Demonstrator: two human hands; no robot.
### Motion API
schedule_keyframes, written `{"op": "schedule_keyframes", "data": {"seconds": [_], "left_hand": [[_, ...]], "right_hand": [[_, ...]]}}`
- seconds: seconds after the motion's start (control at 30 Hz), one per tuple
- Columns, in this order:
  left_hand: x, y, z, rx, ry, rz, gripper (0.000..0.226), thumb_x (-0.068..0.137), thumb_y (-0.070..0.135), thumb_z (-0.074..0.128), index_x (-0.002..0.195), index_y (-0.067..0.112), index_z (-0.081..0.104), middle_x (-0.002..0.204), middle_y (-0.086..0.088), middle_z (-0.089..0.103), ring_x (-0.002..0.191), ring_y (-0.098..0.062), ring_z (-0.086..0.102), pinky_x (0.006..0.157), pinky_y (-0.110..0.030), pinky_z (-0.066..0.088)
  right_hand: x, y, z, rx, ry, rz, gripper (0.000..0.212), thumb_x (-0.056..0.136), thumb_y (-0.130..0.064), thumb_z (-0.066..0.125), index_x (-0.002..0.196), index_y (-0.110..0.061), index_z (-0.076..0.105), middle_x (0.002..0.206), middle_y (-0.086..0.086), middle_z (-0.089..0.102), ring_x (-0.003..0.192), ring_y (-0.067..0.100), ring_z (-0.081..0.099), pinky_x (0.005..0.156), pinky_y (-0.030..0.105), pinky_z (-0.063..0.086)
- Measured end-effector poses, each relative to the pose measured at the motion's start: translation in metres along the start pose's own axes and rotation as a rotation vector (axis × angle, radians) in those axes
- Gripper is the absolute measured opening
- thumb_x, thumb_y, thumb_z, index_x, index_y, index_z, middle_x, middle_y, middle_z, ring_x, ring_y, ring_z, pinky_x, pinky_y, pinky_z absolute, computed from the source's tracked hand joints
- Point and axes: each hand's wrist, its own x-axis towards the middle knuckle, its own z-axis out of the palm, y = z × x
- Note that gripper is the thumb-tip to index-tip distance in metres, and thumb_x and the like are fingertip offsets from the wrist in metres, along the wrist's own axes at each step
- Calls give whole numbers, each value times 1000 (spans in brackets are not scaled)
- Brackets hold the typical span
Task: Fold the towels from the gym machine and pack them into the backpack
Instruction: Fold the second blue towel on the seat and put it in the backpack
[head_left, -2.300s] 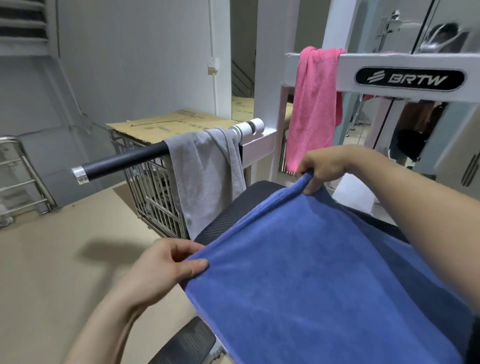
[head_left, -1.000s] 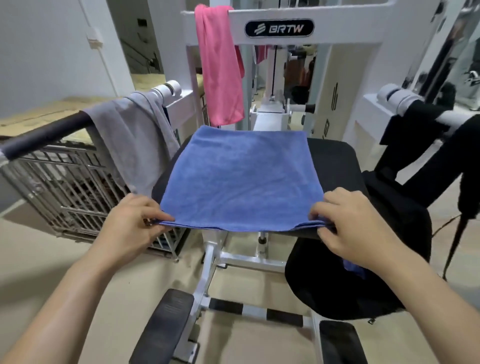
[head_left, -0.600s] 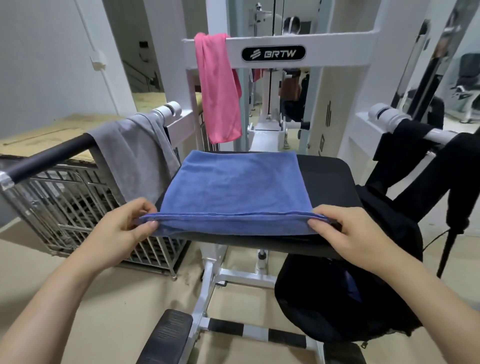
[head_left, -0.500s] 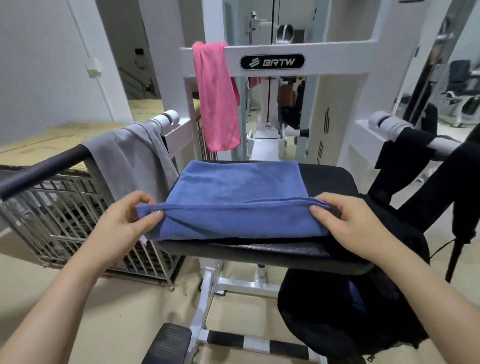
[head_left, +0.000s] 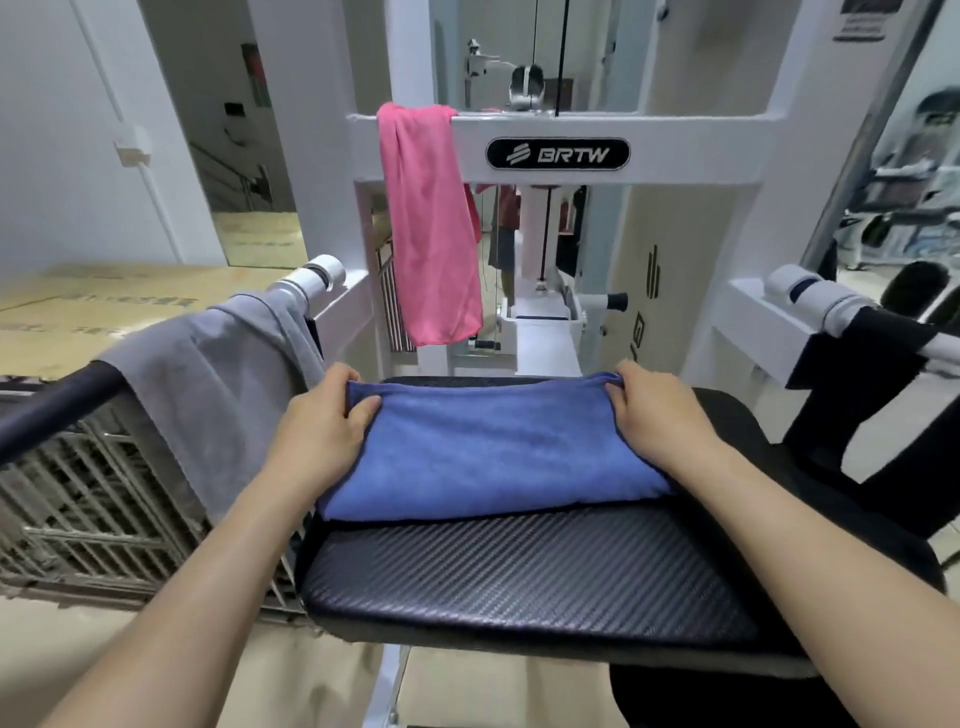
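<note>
A blue towel (head_left: 493, 452) lies folded over on the far half of the black seat pad (head_left: 519, 577) of the gym machine. My left hand (head_left: 324, 426) pinches its far left corner, thumb on top. My right hand (head_left: 654, 415) grips its far right corner. A grey towel (head_left: 218, 384) hangs over the left handle bar. A pink towel (head_left: 431, 228) hangs from the white crossbar. The black backpack (head_left: 872, 467) hangs at the right of the seat, mostly hidden behind my right arm.
The white machine frame (head_left: 675, 150) stands right behind the seat. A metal wire cage (head_left: 78, 509) topped with cardboard sits to the left. The right handle bar (head_left: 810, 296) carries the backpack's black straps. Beige floor shows below.
Both hands carried the towel's near edge away from me onto its far edge, folding it in half. The view tilted down and closer to the seat.
</note>
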Motion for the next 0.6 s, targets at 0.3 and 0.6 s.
{"op": "schedule_keyframes", "data": {"seconds": [0.3,0.6], "left_hand": [[29,-17,3,-61,-270,53,39,80,39,72,117,37,62,106,5,58,103,-14,53,92,-28,40],[5,14,-23,-678,-331,6,40,59,30,79,57,18,41,51,9,41,48,-5,36,43,-17,28]], "right_hand": [[23,4,-29,127,-309,71,30,84,-27,64,112,-19,65,104,6,67,94,24,61,72,29,46],[41,8,-55,678,-451,176,22,82,3,57,74,-16,51,68,6,46,59,17,40,52,28,27]]}}
